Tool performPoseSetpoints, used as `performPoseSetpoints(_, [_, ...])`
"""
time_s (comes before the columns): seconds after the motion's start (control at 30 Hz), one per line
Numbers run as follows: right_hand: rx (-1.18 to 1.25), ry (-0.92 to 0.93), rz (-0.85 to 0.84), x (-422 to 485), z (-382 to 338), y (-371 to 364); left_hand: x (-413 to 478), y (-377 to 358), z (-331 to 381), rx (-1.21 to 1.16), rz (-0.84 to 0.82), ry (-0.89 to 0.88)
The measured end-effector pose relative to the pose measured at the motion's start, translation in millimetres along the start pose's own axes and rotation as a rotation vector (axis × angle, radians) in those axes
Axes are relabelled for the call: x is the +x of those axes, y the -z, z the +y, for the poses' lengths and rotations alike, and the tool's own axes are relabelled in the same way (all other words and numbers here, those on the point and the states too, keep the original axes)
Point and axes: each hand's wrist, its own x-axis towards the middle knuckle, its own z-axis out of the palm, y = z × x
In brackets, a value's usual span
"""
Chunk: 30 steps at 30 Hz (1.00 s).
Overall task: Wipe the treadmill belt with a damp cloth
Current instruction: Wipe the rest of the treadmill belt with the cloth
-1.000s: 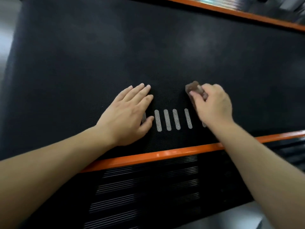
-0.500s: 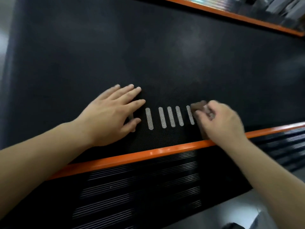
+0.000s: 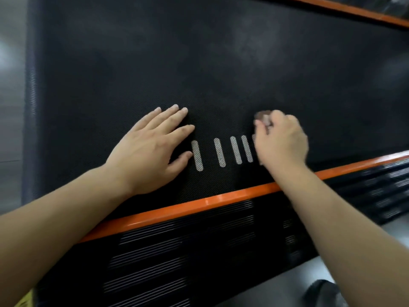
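Note:
The black textured treadmill belt (image 3: 199, 63) fills most of the view. My right hand (image 3: 280, 140) grips a small brownish cloth (image 3: 263, 117) and presses it on the belt just above the right end of a row of white dash marks (image 3: 219, 152). Most of the cloth is hidden under my fingers. My left hand (image 3: 152, 147) lies flat on the belt, fingers straight, to the left of the dashes.
An orange trim strip (image 3: 199, 204) borders the belt's near side, with a black ribbed side rail (image 3: 177, 251) below it. Another orange strip (image 3: 354, 9) runs along the far side. Grey floor shows at the left and bottom right.
My right hand has slid the cloth away from the near orange strip, up past the dashes. My left hand has stayed flat on the belt.

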Motion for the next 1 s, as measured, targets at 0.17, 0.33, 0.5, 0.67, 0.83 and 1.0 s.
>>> performPoseSetpoints(0.17, [0.118,0.354,-0.056,-11.1,-36.0,-4.9,-22.5,13.1,-10.0,-0.021,-0.029,0.055])
performPoseSetpoints(0.33, [0.144,0.093,-0.008,13.1,-50.6,-16.1,-44.9,19.9,-24.4,0.037,-0.022,0.138])
performPoseSetpoints(0.5, [0.316,0.66,-0.233,-16.7,-45.6,-11.5,-43.1,17.1,-22.5,0.083,-0.01,0.147])
performPoseSetpoints(0.67, [0.223,0.319,-0.012,13.6,-52.1,-19.5,-42.2,16.0,-20.0,0.131,-0.006,0.185])
performPoseSetpoints(0.83, [0.352,0.793,-0.367,-24.1,-40.2,-1.7,-42.1,17.5,-17.7,0.173,-0.021,0.225])
performPoseSetpoints(1.0, [0.256,0.407,-0.131,-2.5,-11.5,0.5,-40.7,20.0,-14.1,0.177,-0.048,0.232])
